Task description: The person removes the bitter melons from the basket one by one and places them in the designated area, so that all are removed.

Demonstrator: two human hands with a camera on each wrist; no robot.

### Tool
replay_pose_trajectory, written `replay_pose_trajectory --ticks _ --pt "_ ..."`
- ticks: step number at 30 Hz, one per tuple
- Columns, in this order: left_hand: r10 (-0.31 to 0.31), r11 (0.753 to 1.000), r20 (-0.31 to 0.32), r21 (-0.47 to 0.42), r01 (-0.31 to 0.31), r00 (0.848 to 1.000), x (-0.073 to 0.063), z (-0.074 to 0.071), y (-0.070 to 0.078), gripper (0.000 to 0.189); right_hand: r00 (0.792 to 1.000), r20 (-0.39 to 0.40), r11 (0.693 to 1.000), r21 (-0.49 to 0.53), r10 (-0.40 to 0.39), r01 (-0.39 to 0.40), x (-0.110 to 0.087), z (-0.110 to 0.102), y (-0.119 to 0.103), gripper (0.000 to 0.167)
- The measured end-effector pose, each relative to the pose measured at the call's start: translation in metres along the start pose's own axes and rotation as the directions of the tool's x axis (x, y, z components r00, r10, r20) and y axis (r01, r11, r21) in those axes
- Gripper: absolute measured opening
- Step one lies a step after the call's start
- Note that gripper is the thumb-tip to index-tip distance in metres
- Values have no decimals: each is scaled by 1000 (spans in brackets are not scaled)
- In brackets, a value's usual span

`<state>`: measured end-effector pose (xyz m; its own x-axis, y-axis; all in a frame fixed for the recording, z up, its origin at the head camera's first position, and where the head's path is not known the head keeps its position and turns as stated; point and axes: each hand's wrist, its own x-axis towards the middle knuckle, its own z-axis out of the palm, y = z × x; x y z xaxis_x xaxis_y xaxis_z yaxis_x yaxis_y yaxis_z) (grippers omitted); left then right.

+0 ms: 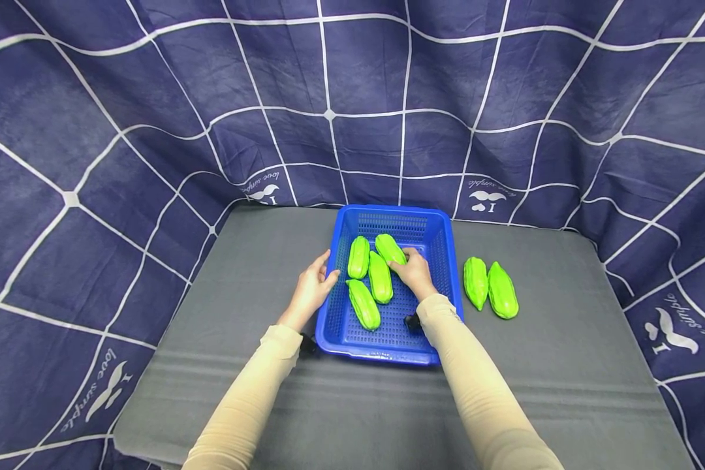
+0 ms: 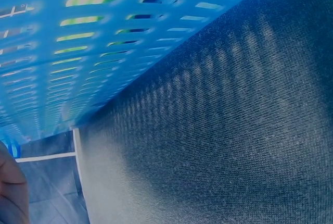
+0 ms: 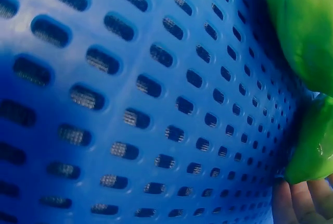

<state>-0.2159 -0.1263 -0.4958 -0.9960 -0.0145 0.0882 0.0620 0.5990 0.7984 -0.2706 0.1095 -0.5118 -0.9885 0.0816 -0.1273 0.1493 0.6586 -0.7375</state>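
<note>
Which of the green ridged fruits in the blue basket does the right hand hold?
The rightmost fruit inside the blue basket: the right hand grips its near end, while the other three there are untouched.

The head view was bright and evenly lit, with pale glints on the glossy green vegetables and bowed lines across the curtain. The left wrist view was dimmer and bluish; light through the basket striped the tabletop. The right wrist view showed upper-left glare and soft, blurry green shapes.
</note>
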Motion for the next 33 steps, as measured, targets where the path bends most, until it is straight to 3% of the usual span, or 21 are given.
replay_pose_trajectory --ticks 7,14,15,23,33 --pt "10 1000 -3 -4 -10 1000 -1 2 0 57 999 8 999 26 36 -36 0 -1 3 54" --pt "17 1000 2 3 -17 1000 -1 4 -2 57 999 -35 998 61 30 -28 2 -7 3 53" --pt "18 1000 1 4 -18 1000 -1 4 -2 57 999 -16 996 73 46 -45 1 -11 -1 55" --pt "30 1000 4 8 -30 1000 1 2 -2 57 997 -77 993 115 -1 10 -8 -35 -20 56" --pt "23 1000 1 10 -23 1000 1 1 0 55 988 -157 966 255 -11 51 -18 -81 -32 58"
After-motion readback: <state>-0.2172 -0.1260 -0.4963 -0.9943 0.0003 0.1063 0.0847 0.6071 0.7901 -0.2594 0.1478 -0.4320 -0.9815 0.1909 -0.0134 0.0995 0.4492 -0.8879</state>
